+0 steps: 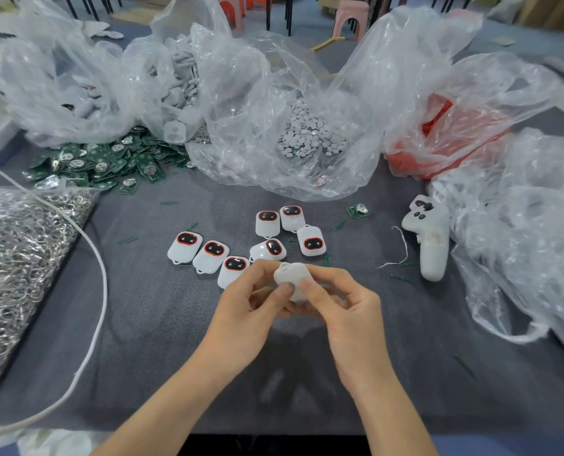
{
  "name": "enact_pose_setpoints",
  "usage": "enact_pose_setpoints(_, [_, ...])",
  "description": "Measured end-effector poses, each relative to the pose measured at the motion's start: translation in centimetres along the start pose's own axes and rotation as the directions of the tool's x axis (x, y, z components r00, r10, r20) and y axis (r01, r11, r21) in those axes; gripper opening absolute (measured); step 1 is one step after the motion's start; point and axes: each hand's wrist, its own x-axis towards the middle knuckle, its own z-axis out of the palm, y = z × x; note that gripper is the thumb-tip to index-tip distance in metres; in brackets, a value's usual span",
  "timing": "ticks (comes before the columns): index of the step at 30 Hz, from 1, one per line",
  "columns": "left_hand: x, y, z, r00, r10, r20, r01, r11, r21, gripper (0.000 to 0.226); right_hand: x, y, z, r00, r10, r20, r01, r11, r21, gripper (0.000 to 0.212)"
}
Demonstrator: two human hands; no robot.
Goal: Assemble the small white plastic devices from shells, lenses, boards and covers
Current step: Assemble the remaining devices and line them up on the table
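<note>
Grey cloth covers the desk [142, 340] in front of me, with plastic stools [349, 18] on the floor past its far edge.

Seven finished devices [269, 250], white with red-ringed dark windows, lie face up in a loose cluster on the cloth, and I place everything else from them. Just nearer to me than the cluster, I hold one more white device [292, 273] off the cloth, its plain white side up and its small loop pointing away from me. My left hand [241, 311] and right hand [346, 311] both pinch it, thumbs pressed side by side on top and fingers curled underneath.

Beyond the cluster sits an open clear bag of small round white lenses [307, 136]. Beyond it and to the left, green circuit boards [109, 162] are heaped, with a clear bag of white covers [181, 77] behind them. One loose board [358, 210] lies just right of the cluster's far end. Further right lies a white handheld controller [428, 238], and past it, toward the far right, a red bag [438, 133] lies inside clear plastic. Well to the left of the cluster lies a bag of metal rings [17, 258], with a white cable [101, 284] curving between the two.
</note>
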Motion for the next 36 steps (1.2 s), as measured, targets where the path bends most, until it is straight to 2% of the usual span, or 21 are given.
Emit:
enact_pose_setpoints(3, [0.0,0.0,-0.1,1.0,0.031,0.007,-0.03,0.999,-0.018,0.023,-0.1,-0.2,0.1,0.996,-0.082,0.031,0.084,0.992,-0.089,0.015])
enact_pose_setpoints(5, [0.0,0.1,-0.2,0.999,0.045,0.011,-0.044,0.998,-0.044,0.015,-0.2,-0.2,0.2,0.99,-0.137,0.038,0.141,0.974,-0.175,0.014])
enact_pose_setpoints(7, [0.0,0.2,-0.2,0.998,0.054,0.021,-0.052,0.997,-0.065,0.017,-0.1,-0.2,0.2,0.973,-0.228,0.044,0.229,0.916,-0.329,0.018])
enact_pose_setpoints(9, [0.3,0.2,-0.1,0.998,0.046,0.034,-0.042,0.994,-0.104,0.021,-0.1,-0.2,0.2,0.958,-0.283,0.042,0.276,0.878,-0.39,0.026])
enact_pose_setpoints(12, [0.5,0.1,-0.2,0.998,-0.031,0.055,0.045,0.956,-0.29,0.024,0.0,-0.4,0.1,0.966,-0.257,0.002,0.246,0.921,-0.301,0.033])
enact_pose_setpoints(14, [0.4,0.1,0.0,0.994,-0.068,0.091,0.098,0.915,-0.392,0.024,-0.1,-0.7,0.0,0.973,-0.232,-0.008,0.223,0.945,-0.241,0.03])
enact_pose_setpoints(18, [0.0,-0.1,0.5,0.99,-0.074,0.12,0.12,0.888,-0.444,0.02,-0.2,-1.0,-0.1,0.978,-0.209,0.019,0.207,0.946,-0.248,0.026])
enact_pose_setpoints(24, [-0.3,-0.1,0.9,0.995,0.008,0.102,0.042,0.878,-0.476,0.015,-0.2,-1.0,-0.2,0.978,-0.204,0.033,0.205,0.946,-0.25,0.025])
enact_pose_setpoints(29, [-0.3,-0.1,1.2,0.997,0.066,0.045,-0.041,0.907,-0.419,0.015,0.0,-1.1,-0.4,0.968,-0.237,0.086,0.252,0.929,-0.271,0.027])
enact_pose_setpoints(36, [0.2,0.2,1.5,0.989,0.138,-0.059,-0.147,0.969,-0.196,0.009,0.3,-0.5,0.0,0.963,-0.263,0.065,0.269,0.954,-0.133,0.026])
